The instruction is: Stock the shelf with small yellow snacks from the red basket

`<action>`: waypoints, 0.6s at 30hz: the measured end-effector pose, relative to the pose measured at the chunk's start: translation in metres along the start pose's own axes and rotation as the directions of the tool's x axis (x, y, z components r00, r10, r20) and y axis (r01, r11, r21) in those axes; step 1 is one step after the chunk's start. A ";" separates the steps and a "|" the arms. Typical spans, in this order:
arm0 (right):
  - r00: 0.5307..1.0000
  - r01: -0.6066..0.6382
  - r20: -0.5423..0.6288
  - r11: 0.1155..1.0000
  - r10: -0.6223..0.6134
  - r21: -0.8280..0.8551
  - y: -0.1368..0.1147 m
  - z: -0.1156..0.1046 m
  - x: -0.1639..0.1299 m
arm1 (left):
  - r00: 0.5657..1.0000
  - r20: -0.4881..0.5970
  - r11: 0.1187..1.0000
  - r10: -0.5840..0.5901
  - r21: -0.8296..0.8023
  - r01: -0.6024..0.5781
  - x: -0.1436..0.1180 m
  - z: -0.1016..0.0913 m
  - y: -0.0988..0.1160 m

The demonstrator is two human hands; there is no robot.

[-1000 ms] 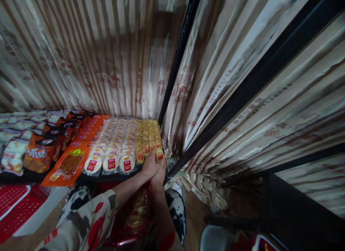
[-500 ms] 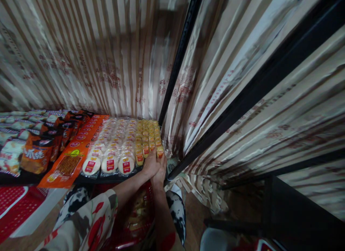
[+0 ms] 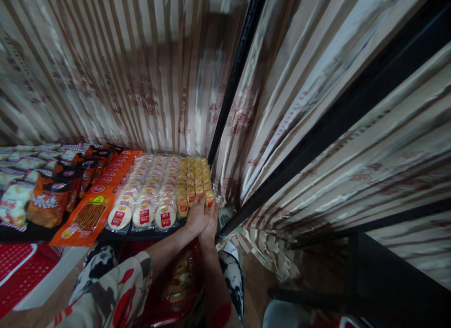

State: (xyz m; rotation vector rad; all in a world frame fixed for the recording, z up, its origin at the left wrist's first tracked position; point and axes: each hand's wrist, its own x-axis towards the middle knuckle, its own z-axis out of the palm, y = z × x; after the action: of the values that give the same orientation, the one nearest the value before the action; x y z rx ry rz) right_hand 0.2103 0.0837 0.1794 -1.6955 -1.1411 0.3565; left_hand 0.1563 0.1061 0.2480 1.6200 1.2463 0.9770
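Yellow snack packs (image 3: 194, 177) fill the shelf's (image 3: 148, 233) right front corner, beside round white cakes (image 3: 150, 196). Left hand (image 3: 196, 217) and right hand (image 3: 210, 222) press together against the front pack; whether either grasps it, I cannot tell.

Orange snack bags (image 3: 47, 203) beside striped curtain (image 3: 148, 74).

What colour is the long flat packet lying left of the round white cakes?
Orange packet, seen best in the head view.
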 end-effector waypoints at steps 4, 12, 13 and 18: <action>0.999 0.046 0.010 0.999 -0.046 -0.019 0.001 0.002 0.000 | 1.000 0.026 1.000 -0.003 0.017 0.003 -0.003 0.000 0.006; 0.985 0.167 0.114 0.875 -0.128 -0.454 0.005 0.004 0.000 | 0.990 0.140 0.968 0.004 0.250 -0.039 -0.004 0.001 0.010; 0.980 0.193 0.129 0.864 -0.149 -0.464 0.006 0.004 0.000 | 0.991 0.137 0.964 0.011 0.263 -0.047 -0.003 0.000 0.009; 0.968 0.248 0.162 0.840 -0.193 -0.483 0.008 0.005 -0.001 | 0.988 0.149 0.960 0.034 0.272 -0.074 -0.001 -0.005 0.003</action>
State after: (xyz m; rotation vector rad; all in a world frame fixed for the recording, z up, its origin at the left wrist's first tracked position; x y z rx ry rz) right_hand 0.2107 0.0853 0.1697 -1.9757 -1.5951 -0.0048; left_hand 0.1526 0.1050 0.2526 1.9138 1.2888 0.7277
